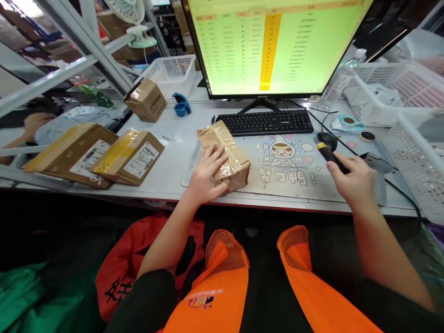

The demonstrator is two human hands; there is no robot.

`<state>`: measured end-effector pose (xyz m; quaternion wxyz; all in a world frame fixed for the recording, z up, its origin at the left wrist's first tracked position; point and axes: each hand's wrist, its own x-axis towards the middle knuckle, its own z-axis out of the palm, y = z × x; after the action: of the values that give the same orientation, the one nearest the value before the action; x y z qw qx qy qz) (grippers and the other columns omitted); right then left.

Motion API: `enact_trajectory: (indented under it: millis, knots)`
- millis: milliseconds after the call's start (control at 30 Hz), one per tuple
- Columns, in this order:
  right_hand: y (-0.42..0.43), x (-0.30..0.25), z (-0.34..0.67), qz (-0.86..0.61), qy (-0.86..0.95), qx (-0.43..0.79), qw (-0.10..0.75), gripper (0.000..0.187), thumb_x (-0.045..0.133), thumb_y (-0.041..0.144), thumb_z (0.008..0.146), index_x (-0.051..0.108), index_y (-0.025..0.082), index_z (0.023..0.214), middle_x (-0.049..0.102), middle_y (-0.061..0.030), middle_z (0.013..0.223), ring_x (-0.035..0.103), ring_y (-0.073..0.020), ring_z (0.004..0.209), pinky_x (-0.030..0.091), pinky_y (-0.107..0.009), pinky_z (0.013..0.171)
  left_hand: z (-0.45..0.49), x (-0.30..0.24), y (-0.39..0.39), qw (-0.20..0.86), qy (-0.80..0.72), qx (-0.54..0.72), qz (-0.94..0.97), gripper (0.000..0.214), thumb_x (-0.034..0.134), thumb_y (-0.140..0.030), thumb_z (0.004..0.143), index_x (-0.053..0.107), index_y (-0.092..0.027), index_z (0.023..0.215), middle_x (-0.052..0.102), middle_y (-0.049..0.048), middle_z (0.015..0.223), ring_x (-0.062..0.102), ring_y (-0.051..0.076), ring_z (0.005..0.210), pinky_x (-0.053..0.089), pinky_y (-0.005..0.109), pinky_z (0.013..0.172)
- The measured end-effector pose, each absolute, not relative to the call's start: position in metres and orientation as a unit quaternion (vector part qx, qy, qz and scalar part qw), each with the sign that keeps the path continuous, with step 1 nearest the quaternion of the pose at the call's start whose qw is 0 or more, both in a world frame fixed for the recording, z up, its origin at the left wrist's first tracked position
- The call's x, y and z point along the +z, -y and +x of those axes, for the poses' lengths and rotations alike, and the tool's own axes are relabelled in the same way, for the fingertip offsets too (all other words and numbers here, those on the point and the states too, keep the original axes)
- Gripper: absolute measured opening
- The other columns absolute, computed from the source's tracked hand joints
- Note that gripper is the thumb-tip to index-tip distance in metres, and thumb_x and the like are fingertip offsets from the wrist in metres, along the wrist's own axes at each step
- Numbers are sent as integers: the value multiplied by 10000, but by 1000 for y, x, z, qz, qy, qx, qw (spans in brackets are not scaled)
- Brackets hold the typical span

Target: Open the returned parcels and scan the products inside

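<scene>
A brown cardboard box [234, 155], crossed with shiny clear tape, sits on the desk mat's left part. Over its left side lies my left hand [208, 175], fingers on the top and thumb at the near side, gripping it. My right hand [355, 178] is closed round a slim black tool [328, 152] with a yellow band near its end, held above the mat's right side. The tool's exact kind is unclear, as my fingers cover part of it. Close behind it rests a black mouse [328, 138]. The two hands are well apart.
Two labelled parcels [138, 159] [76, 157] lie at left, with a smaller box [147, 101] behind them. A monitor [274, 51] and keyboard [265, 122] stand ahead. White baskets [374, 108] and a black cable [404, 192] are at right. Another person's hand [36, 122] shows far left.
</scene>
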<state>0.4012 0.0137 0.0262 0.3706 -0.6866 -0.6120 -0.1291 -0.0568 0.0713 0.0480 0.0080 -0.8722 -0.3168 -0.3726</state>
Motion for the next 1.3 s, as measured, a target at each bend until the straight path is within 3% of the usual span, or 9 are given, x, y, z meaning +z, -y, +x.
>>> enact_trajectory:
  millis: [100,233,567,700,933,1033,1133,1200,1300]
  knots:
    - [17,21,343,-601,684,-60,409,482,628,536,1020,791,183,1305,740,-122,1014,709,-260,878,608,-415,826,-57,50,-75,14,328,-360,-873,646,616,-371,959,539,-205,1578,547,157,1637,413,373,1603,389,641,1286]
    - [42,25,259,-496,762,9,416,395,654,421,1033,756,208,1350,728,-126,1096,720,-255,955,642,-402,840,-45,46,-80,44,363,-351,-862,619,579,-455,997,569,-174,1549,568,177,1615,448,383,1581,360,650,1297]
    - [28,32,233,-487,776,-39,399,399,626,414,1058,758,181,1353,706,-130,1062,700,-240,889,620,-365,772,-31,41,-75,60,393,-366,-842,550,488,-475,1060,641,-150,1477,612,177,1571,479,362,1564,365,618,1300]
    - [16,31,259,-540,752,-36,376,424,639,466,1031,769,222,1353,696,-129,1095,681,-252,910,599,-368,777,-25,39,-74,53,400,-363,-840,541,494,-473,1062,658,-156,1469,617,179,1565,480,376,1561,348,658,1297]
    - [0,3,384,-708,549,-136,423,586,613,564,973,777,110,1305,682,-174,1026,658,-330,945,569,-526,920,-52,39,-73,-11,362,-418,-833,494,434,-461,1102,693,-189,1424,657,156,1525,521,341,1535,426,632,1273]
    - [20,-19,388,-691,580,-112,417,577,629,593,965,800,127,1259,705,-149,988,675,-306,904,582,-483,878,-79,39,-80,-64,342,-483,-803,451,462,-533,1092,739,-240,1294,703,77,1479,609,322,1457,490,613,1245]
    - [34,-40,381,-680,597,-95,414,579,635,615,969,812,133,1238,713,-131,952,689,-298,870,591,-465,836,-95,36,-81,-22,422,-598,-681,421,456,-540,1102,751,-241,1102,751,30,1359,679,289,1337,533,604,1201]
    - [36,-51,380,-680,598,-89,415,576,648,619,968,814,139,1240,713,-131,950,696,-310,870,591,-474,823,-95,32,-78,23,486,-620,-615,473,450,-590,1092,742,-218,1063,685,83,1435,634,309,1385,512,597,1213]
    - [32,-60,383,-678,595,-88,423,573,674,614,962,809,142,1258,714,-141,973,697,-324,883,586,-489,825,-87,22,-75,48,551,-576,-602,509,585,-697,995,710,-224,1137,447,138,1681,462,362,1560,456,563,1266]
